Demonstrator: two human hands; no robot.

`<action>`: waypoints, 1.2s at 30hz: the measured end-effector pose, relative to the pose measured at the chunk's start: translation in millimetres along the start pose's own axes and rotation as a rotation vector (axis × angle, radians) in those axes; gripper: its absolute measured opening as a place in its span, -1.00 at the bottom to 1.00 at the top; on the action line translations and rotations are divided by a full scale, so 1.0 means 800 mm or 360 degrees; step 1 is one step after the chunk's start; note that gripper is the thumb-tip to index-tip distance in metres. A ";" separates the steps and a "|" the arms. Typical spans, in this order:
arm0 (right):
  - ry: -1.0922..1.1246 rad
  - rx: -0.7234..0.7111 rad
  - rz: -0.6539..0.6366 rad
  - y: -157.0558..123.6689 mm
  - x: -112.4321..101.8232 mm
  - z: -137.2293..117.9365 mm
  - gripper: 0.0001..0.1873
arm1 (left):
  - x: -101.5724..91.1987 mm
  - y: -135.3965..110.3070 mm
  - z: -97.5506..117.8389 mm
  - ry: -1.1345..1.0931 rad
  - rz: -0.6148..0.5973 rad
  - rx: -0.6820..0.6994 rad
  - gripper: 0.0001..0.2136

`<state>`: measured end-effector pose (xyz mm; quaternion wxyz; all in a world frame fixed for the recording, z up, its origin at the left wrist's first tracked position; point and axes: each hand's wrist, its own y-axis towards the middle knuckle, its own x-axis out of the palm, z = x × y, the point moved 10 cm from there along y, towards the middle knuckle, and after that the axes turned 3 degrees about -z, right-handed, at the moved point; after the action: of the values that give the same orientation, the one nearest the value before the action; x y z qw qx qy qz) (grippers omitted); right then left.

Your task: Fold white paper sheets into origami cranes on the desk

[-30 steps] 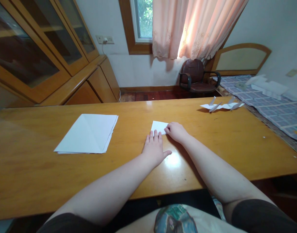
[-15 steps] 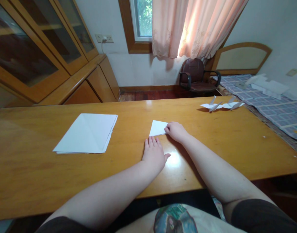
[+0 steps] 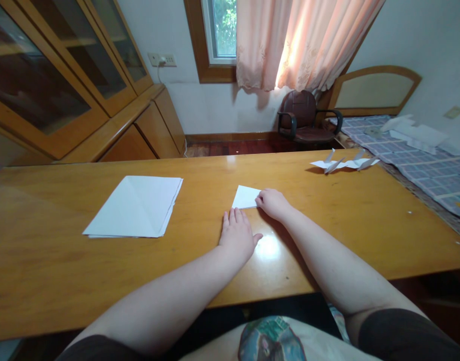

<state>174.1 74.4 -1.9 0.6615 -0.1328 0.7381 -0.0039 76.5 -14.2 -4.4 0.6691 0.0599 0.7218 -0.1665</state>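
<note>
A small folded white paper (image 3: 246,197) lies on the wooden table (image 3: 53,265), its right corner under my right hand (image 3: 273,204). The curled fingertips of that hand press and hold this corner. My left hand (image 3: 237,234) rests flat on the table, fingers apart, just below the paper and not touching it. To the left lies a stack of white paper sheets (image 3: 136,206) with a diagonal crease. Several folded white paper pieces (image 3: 342,163) lie at the far right of the table.
The table's far edge runs behind the papers. Beyond it stand a wooden glass-fronted cabinet (image 3: 64,75) at left and a dark leather chair (image 3: 301,118) under a peach curtain (image 3: 301,45). A bed with a checked cover (image 3: 421,145) holding white papers lies at right.
My left hand has drawn back toward me, off the folded paper. The paper has turned slightly under my right hand, and its lower edge now shows.
</note>
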 end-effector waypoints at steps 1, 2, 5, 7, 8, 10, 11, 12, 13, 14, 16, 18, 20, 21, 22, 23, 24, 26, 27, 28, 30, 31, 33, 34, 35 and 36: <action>-0.0003 -0.0001 -0.0004 0.000 0.000 0.000 -0.63 | 0.001 0.001 0.000 -0.0003 0.0005 0.0001 -0.19; -0.0004 0.0001 -0.0008 0.000 0.000 0.000 -0.62 | 0.001 0.001 0.001 -0.0005 0.0011 0.0002 -0.18; -0.0003 0.0012 -0.0029 0.000 0.001 0.000 -0.61 | 0.005 0.003 0.002 -0.0013 0.0013 -0.0002 -0.16; -0.0008 0.0020 -0.0037 0.000 0.002 0.000 -0.61 | 0.007 0.005 0.001 -0.0018 0.0005 -0.0006 -0.14; -0.0013 0.0025 -0.0037 0.000 0.002 0.000 -0.61 | 0.008 0.006 0.001 -0.0020 0.0002 -0.0006 -0.14; -0.0021 0.0029 -0.0031 0.001 0.002 0.001 -0.62 | 0.009 0.007 0.001 -0.0022 0.0001 0.0002 -0.13; -0.0022 0.0029 -0.0026 0.001 0.002 0.001 -0.62 | 0.008 0.008 0.001 -0.0021 0.0003 0.0009 -0.13; -0.0019 0.0027 -0.0020 0.001 0.002 0.001 -0.62 | 0.008 0.008 0.001 -0.0020 0.0005 0.0016 -0.13; -0.0015 0.0024 -0.0015 0.001 0.002 0.001 -0.62 | 0.007 0.008 0.001 -0.0018 0.0005 0.0022 -0.13; -0.0009 0.0019 -0.0009 0.001 0.002 0.001 -0.63 | 0.005 0.008 0.001 -0.0018 0.0004 0.0025 -0.13; -0.0001 0.0019 -0.0006 0.001 0.002 0.001 -0.63 | 0.002 0.009 0.001 -0.0016 0.0003 0.0028 -0.13; 0.0000 0.0024 -0.0012 0.001 0.002 0.002 -0.63 | -0.002 0.010 0.000 -0.0014 0.0006 0.0033 -0.14; -0.0004 0.0029 -0.0015 0.000 0.001 0.002 -0.63 | -0.004 0.011 0.000 -0.0009 -0.0003 0.0039 -0.15; -0.0005 0.0028 -0.0016 0.000 0.001 0.001 -0.62 | -0.003 0.012 -0.001 -0.0006 -0.0016 0.0041 -0.16; -0.0006 0.0027 -0.0016 0.000 0.000 0.001 -0.62 | -0.002 0.013 -0.001 -0.0003 -0.0033 0.0041 -0.16; -0.0007 0.0026 -0.0020 0.000 0.000 0.001 -0.62 | 0.000 0.013 -0.001 -0.0002 -0.0050 0.0037 -0.16; -0.0008 0.0027 -0.0026 0.000 0.000 0.000 -0.61 | 0.001 0.013 -0.002 -0.0001 -0.0062 0.0030 -0.17; -0.0008 0.0033 -0.0034 0.000 0.001 0.001 -0.61 | 0.003 0.011 -0.002 -0.0004 -0.0069 0.0002 -0.19; -0.0010 0.0037 -0.0033 0.000 0.001 0.001 -0.61 | 0.003 0.009 -0.001 -0.0007 -0.0063 -0.0004 -0.21; -0.0012 0.0039 -0.0030 0.000 0.001 0.001 -0.61 | 0.002 0.008 0.002 -0.0012 -0.0053 0.0009 -0.24; -0.0020 0.0031 -0.0019 0.000 0.001 0.000 -0.61 | 0.000 0.004 0.010 -0.0023 -0.0039 0.0070 -0.30; -0.0024 0.0023 -0.0016 0.000 0.001 0.000 -0.61 | -0.001 0.003 0.014 -0.0027 -0.0040 0.0098 -0.32; -0.0030 0.0015 -0.0016 0.000 0.000 -0.001 -0.61 | -0.001 0.000 0.018 -0.0029 -0.0052 0.0123 -0.35; -0.0030 0.0014 -0.0020 0.000 0.000 -0.001 -0.62 | -0.002 0.000 0.017 -0.0026 -0.0052 0.0117 -0.35; -0.0028 0.0018 -0.0027 0.000 0.000 -0.001 -0.62 | -0.003 -0.001 0.016 -0.0025 -0.0045 0.0110 -0.35; -0.0024 0.0023 -0.0034 -0.001 0.001 -0.001 -0.62 | -0.003 -0.001 0.016 -0.0028 -0.0030 0.0109 -0.34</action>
<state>173.5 73.8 -2.2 0.6679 -0.1361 0.7315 -0.0153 88.5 -18.5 -2.2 0.6713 0.0744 0.7104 -0.1980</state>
